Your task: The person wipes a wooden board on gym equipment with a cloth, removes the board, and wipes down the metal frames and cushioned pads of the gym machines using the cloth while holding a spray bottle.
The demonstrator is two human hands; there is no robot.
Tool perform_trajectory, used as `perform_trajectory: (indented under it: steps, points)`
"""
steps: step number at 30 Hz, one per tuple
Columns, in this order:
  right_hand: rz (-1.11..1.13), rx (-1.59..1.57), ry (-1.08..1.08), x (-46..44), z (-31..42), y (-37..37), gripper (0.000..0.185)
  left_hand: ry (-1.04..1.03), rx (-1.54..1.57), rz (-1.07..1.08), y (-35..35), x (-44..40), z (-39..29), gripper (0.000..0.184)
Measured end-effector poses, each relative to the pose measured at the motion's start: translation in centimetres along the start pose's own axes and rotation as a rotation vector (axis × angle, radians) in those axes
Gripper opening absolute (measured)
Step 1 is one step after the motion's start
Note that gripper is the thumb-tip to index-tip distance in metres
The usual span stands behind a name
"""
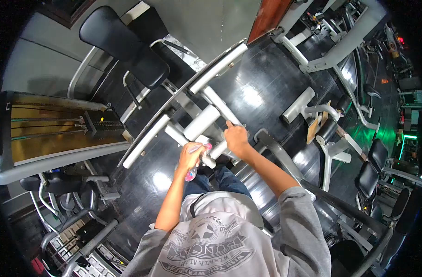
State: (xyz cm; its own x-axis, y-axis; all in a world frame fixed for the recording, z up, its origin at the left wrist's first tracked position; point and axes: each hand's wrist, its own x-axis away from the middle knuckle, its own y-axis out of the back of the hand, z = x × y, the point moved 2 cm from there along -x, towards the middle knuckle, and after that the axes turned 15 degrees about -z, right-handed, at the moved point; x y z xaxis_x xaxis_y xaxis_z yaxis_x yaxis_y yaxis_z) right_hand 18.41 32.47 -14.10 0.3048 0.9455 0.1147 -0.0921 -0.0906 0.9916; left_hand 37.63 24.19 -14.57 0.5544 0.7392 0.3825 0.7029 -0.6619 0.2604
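My left hand (pixel 190 158) is closed around a bottle with pink parts (pixel 190 175), which looks like a spray bottle. The pink top points toward the gym machine's pale metal frame (pixel 202 123), and my fingers hide most of the bottle. To its right, my right hand (pixel 237 138) lies with curled fingers over a grey metal bar (pixel 223 109) of the same machine. Anything thin under those fingers is hidden. Both hands are just ahead of my waist, close together.
A black padded seat (pixel 123 46) stands at the upper left, above a weight stack (pixel 102 123). A machine with black rollers (pixel 327 131) is to the right. More gym machines line both sides over a dark, shiny floor (pixel 252 83).
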Motion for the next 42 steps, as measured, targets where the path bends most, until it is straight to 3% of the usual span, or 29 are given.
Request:
perform_trajectory:
  steps: [4, 6, 9, 13, 15, 17, 18, 20, 21, 23, 24, 26, 28, 30, 33, 35, 37, 38, 39, 41, 42]
  points:
    - [-0.021, -0.046, -0.008, 1.0, 1.9, -0.1, 0.012, -0.012, -0.074, -0.057, -0.2, 0.2, -0.6, 0.034]
    - [-0.059, -0.239, -0.007, 2.3, 3.3, 0.0, 0.013, -0.015, -0.122, -0.048, -0.3, 0.5, -1.6, 0.036]
    - [-0.083, -0.365, 0.034, 5.3, 5.9, -1.5, 0.024, -0.268, -0.147, -0.197, -0.1, 1.0, -2.7, 0.036]
    - [-0.183, -0.551, 0.051, 8.1, 2.7, -1.9, 0.040, -0.329, -0.124, -0.154, -0.1, 0.5, -2.0, 0.034]
    - [-0.253, -0.533, -0.038, 8.5, 0.4, -1.6, 0.043, -0.365, -0.135, -0.133, 0.0, 0.5, -2.2, 0.034]
    - [-0.269, -0.532, -0.142, 8.6, -0.8, -1.6, 0.040, -0.024, -0.142, -0.010, 0.1, 0.5, -2.4, 0.034]
    - [-0.373, -0.555, -0.293, 8.5, -1.4, -1.6, 0.041, -0.025, -0.145, -0.006, 0.1, 0.4, -2.3, 0.034]
    - [-0.503, -0.597, -0.509, 8.6, -1.9, -1.9, 0.040, -0.103, -0.186, -0.013, 0.1, 0.3, -2.0, 0.035]
    - [-0.503, -0.600, -0.515, 8.7, -1.4, -2.4, 0.040, -0.103, -0.190, -0.008, 0.1, 0.3, -1.5, 0.035]
    - [-0.616, -0.762, -0.544, 9.1, 0.1, -3.7, 0.043, -0.299, -0.213, -0.058, 0.1, 0.2, -1.2, 0.036]
    - [-0.554, -0.837, -0.555, 9.5, 1.0, -4.0, 0.042, -0.366, -0.221, -0.073, 0.1, 0.1, -1.2, 0.036]
    - [-0.552, -0.812, -0.376, 10.3, 2.7, -4.6, 0.042, -0.055, -0.175, -0.030, 0.2, -0.1, -0.5, 0.038]
    - [-0.499, -0.836, -0.332, 11.0, 3.4, -4.8, 0.042, -0.026, -0.136, -0.009, 0.3, 0.2, -1.2, 0.036]
    - [-0.368, -0.882, -0.153, 11.3, 3.7, -5.0, 0.040, 0.000, -0.095, 0.012, 0.1, 0.1, -0.9, 0.034]
    - [-0.316, -0.942, -0.160, 10.3, 2.5, -3.3, 0.039, -0.044, -0.091, -0.044, 0.4, -0.3, 0.2, 0.035]
    - [-0.367, -0.948, -0.224, 9.0, 1.7, -3.8, 0.039, 0.009, -0.085, 0.069, 0.5, 0.0, -1.4, 0.036]
    - [-0.664, -1.043, -0.557, 7.1, 1.2, -4.0, 0.037, 0.043, -0.012, 0.011, 0.3, 0.3, -0.9, 0.037]
    - [-0.662, -1.044, -0.553, 6.1, 1.5, -3.6, 0.037, 0.073, 0.062, -0.049, 0.3, 0.5, -0.6, 0.039]
    - [-0.610, -1.205, -0.716, 5.0, 1.8, -2.5, 0.036, 0.074, 0.063, -0.055, 0.6, 0.4, -0.7, 0.039]
    - [-0.425, -1.433, -0.919, 3.2, 2.8, -2.1, 0.038, 0.196, 0.278, 0.116, 1.2, 0.1, -1.1, 0.043]
    - [-0.467, -1.573, -0.959, 2.0, 4.2, -3.7, 0.041, 0.200, 0.338, 0.119, 1.6, 0.1, -1.5, 0.045]
